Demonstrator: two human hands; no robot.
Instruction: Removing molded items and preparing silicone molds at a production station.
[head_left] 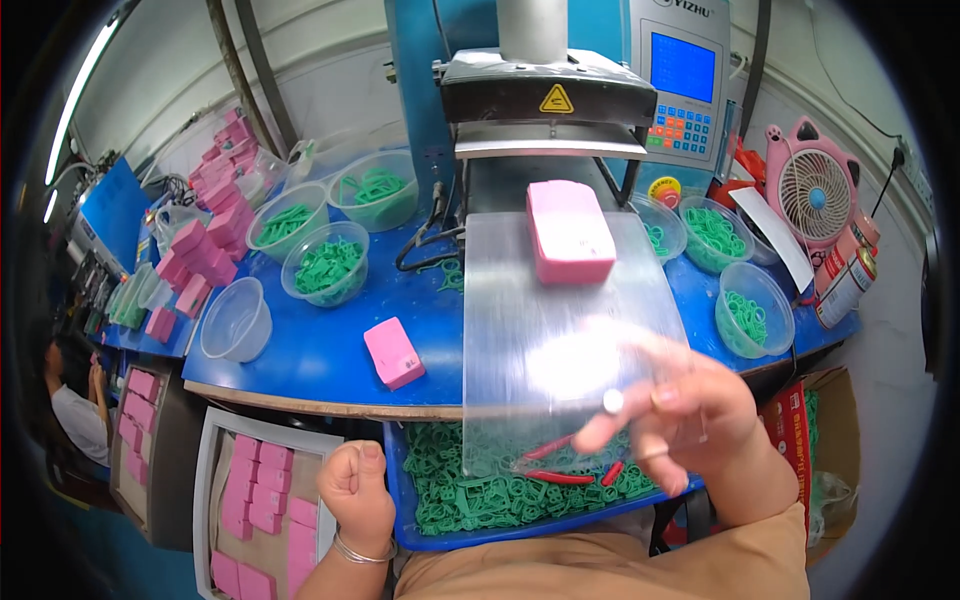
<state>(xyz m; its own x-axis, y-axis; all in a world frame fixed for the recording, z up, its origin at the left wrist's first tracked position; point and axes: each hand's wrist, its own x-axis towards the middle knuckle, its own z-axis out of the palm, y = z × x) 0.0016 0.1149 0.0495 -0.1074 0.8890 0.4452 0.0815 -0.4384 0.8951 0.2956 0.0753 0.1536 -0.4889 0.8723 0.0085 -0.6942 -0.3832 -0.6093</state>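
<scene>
My right hand (700,410) is at the right front of a clear plastic sheet (510,340), fingers apart and partly blurred by glare. A small white round spot shows by one finger; I cannot make out what it is. A pink block (570,232) rests on the sheet's far part, before the press (550,100). My left hand (358,495) is a fist at the left rim of a blue basin (400,480) full of green cut-out shapes; its inside is hidden. Red-handled pliers (560,478) show at the sheet's near edge, over the basin.
Another pink block (393,353) lies on the blue table (310,375). Clear bowls (325,265) of green pieces stand left and right of the press. A white-rimmed tray (212,440) holds pink blocks. At right are a pink fan (812,185), a spray can (848,285) and a cardboard box (835,430).
</scene>
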